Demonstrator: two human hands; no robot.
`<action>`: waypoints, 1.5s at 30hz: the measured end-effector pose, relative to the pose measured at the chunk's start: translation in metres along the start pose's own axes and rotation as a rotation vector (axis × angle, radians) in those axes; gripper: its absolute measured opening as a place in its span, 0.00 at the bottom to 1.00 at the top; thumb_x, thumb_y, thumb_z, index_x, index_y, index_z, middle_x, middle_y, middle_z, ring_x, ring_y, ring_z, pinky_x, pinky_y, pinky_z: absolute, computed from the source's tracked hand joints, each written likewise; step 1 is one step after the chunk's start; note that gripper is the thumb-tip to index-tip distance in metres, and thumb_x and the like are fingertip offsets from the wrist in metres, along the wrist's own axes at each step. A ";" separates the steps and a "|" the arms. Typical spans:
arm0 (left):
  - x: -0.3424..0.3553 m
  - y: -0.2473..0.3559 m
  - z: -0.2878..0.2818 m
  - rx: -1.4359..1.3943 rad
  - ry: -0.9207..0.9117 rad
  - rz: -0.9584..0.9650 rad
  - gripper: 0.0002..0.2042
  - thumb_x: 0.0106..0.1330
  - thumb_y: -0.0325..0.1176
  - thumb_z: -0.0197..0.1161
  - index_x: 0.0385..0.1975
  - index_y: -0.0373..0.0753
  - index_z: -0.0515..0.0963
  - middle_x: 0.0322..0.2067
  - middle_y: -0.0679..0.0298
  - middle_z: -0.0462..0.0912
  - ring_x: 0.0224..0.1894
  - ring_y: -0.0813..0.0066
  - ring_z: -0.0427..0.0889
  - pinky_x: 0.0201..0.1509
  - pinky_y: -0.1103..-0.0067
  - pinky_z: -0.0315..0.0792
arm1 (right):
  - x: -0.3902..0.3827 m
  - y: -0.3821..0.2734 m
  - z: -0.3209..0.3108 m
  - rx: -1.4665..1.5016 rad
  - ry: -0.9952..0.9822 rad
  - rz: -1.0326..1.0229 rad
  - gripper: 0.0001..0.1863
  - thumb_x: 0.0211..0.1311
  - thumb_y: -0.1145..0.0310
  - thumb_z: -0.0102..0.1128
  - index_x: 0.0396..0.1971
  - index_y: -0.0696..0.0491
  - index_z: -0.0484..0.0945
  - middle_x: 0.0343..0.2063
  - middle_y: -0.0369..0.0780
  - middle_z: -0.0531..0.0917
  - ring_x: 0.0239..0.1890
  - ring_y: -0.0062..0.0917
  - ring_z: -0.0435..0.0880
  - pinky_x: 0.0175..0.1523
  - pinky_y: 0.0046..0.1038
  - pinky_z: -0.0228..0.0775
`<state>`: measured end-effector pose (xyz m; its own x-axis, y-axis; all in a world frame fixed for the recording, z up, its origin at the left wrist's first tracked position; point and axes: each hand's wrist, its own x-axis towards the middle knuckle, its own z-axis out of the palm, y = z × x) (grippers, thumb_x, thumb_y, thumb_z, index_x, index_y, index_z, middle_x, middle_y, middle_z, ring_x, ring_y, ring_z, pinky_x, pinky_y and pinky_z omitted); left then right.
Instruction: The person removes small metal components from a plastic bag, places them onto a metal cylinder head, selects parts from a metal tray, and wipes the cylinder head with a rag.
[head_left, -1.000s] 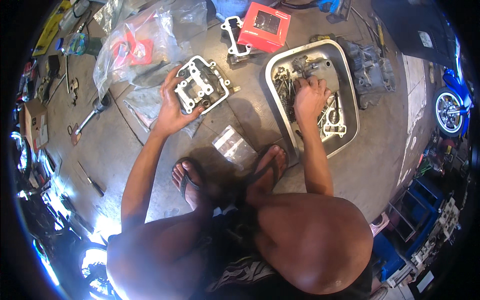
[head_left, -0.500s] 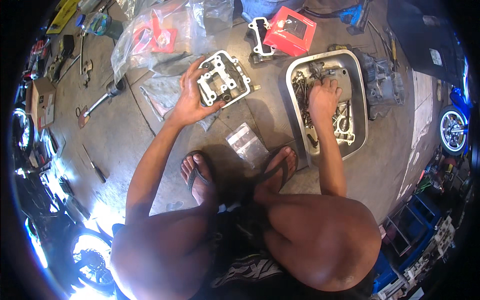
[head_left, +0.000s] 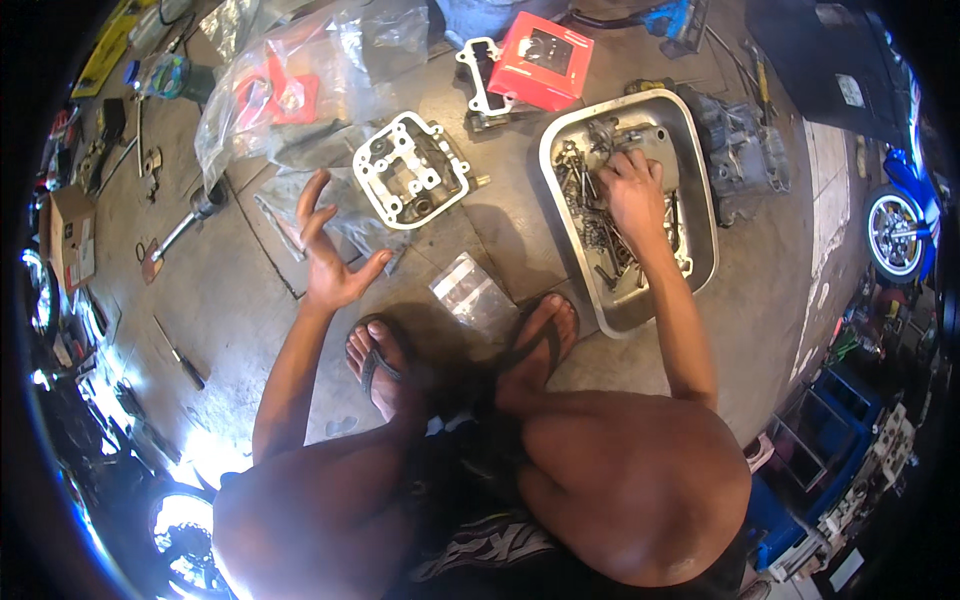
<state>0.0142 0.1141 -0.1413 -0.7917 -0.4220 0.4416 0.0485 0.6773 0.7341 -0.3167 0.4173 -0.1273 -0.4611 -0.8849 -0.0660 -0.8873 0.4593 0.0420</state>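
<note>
A metal cylinder head (head_left: 408, 172) with a pale rim rests on the floor in front of me. Just nearer than it, my left hand (head_left: 335, 262) hovers with fingers spread, apart from the part and holding nothing. My right hand (head_left: 634, 200) reaches into a steel tray (head_left: 706, 225), its fingers curled down among the contents; whatever is between the fingertips is hidden. Several dark bolts (head_left: 575, 185) lie loose along the tray's left side. A flat grey metal cover (head_left: 655, 147) sits at its far end, beyond my hand.
A red box (head_left: 540, 68) and a white-edged gasket (head_left: 482, 75) lie beyond the tray. Clear plastic bags (head_left: 310, 75) cover a rag (head_left: 285, 215) at far left. A small clear packet (head_left: 474, 296) lies before my feet. An engine casing (head_left: 745, 150) stands right of the tray.
My left hand has let go of the cylinder head and drawn back toward me, fingers spreading. My right hand stays in the tray, its fingers now more curled near the bolts.
</note>
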 end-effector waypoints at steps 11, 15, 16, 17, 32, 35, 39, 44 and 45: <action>-0.025 0.011 -0.004 0.017 0.040 -0.062 0.37 0.60 0.42 0.76 0.62 0.44 0.56 0.70 0.39 0.56 0.71 0.40 0.60 0.73 0.49 0.54 | 0.013 0.014 -0.016 0.023 -0.073 -0.246 0.09 0.54 0.68 0.63 0.35 0.47 0.86 0.45 0.31 0.83 0.56 0.25 0.75 0.60 0.36 0.64; -0.025 0.011 -0.001 0.022 0.024 -0.054 0.36 0.64 0.42 0.73 0.64 0.44 0.56 0.71 0.40 0.56 0.72 0.40 0.59 0.74 0.51 0.51 | 0.012 0.019 -0.012 -0.041 -0.054 -0.322 0.09 0.57 0.67 0.59 0.34 0.49 0.86 0.43 0.31 0.82 0.56 0.25 0.75 0.61 0.36 0.65; -0.025 0.011 -0.001 0.024 0.019 -0.051 0.36 0.64 0.42 0.73 0.64 0.44 0.56 0.71 0.40 0.56 0.72 0.40 0.59 0.74 0.51 0.51 | 0.012 0.020 -0.009 -0.035 -0.046 -0.325 0.09 0.57 0.67 0.59 0.34 0.50 0.85 0.43 0.32 0.82 0.56 0.25 0.75 0.61 0.36 0.65; -0.026 0.009 -0.001 0.026 0.016 -0.050 0.36 0.64 0.42 0.73 0.64 0.44 0.56 0.71 0.40 0.56 0.72 0.41 0.59 0.74 0.51 0.51 | 0.012 0.020 -0.006 -0.029 -0.039 -0.329 0.09 0.58 0.67 0.58 0.34 0.50 0.85 0.43 0.32 0.82 0.56 0.26 0.75 0.61 0.37 0.65; -0.008 0.011 0.000 0.177 0.000 -0.024 0.30 0.51 0.36 0.80 0.54 0.44 0.73 0.67 0.42 0.64 0.71 0.41 0.62 0.71 0.50 0.55 | 0.013 -0.049 -0.038 0.230 0.387 0.091 0.10 0.49 0.70 0.73 0.34 0.46 0.83 0.32 0.34 0.80 0.42 0.31 0.78 0.53 0.38 0.62; 0.005 0.010 0.004 0.240 -0.081 0.031 0.20 0.53 0.42 0.79 0.46 0.52 0.84 0.69 0.50 0.62 0.74 0.43 0.57 0.74 0.49 0.51 | 0.012 -0.107 -0.051 0.513 0.367 0.122 0.11 0.49 0.70 0.74 0.34 0.45 0.83 0.33 0.34 0.80 0.44 0.32 0.78 0.53 0.37 0.59; 0.014 0.017 0.017 0.258 -0.096 0.060 0.15 0.55 0.43 0.77 0.43 0.57 0.85 0.71 0.57 0.62 0.76 0.44 0.53 0.75 0.45 0.46 | 0.024 -0.182 -0.052 0.709 0.392 0.034 0.10 0.49 0.70 0.74 0.33 0.44 0.84 0.30 0.31 0.78 0.40 0.29 0.76 0.51 0.36 0.58; 0.026 0.024 0.023 0.295 -0.108 0.057 0.12 0.57 0.42 0.75 0.40 0.55 0.85 0.72 0.59 0.63 0.76 0.45 0.54 0.75 0.43 0.45 | 0.028 -0.217 -0.032 0.761 0.408 0.124 0.11 0.48 0.69 0.75 0.33 0.44 0.84 0.27 0.29 0.76 0.38 0.26 0.75 0.49 0.35 0.57; 0.028 0.024 0.024 0.297 -0.117 0.061 0.11 0.57 0.42 0.75 0.40 0.55 0.85 0.71 0.59 0.64 0.75 0.45 0.55 0.75 0.43 0.45 | 0.028 -0.218 -0.031 0.752 0.419 0.142 0.11 0.48 0.69 0.75 0.32 0.44 0.84 0.26 0.29 0.76 0.37 0.26 0.75 0.49 0.35 0.57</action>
<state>-0.0208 0.1328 -0.1239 -0.8583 -0.3150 0.4050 -0.0685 0.8526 0.5181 -0.1364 0.2902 -0.1077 -0.6583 -0.7032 0.2686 -0.6589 0.3658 -0.6573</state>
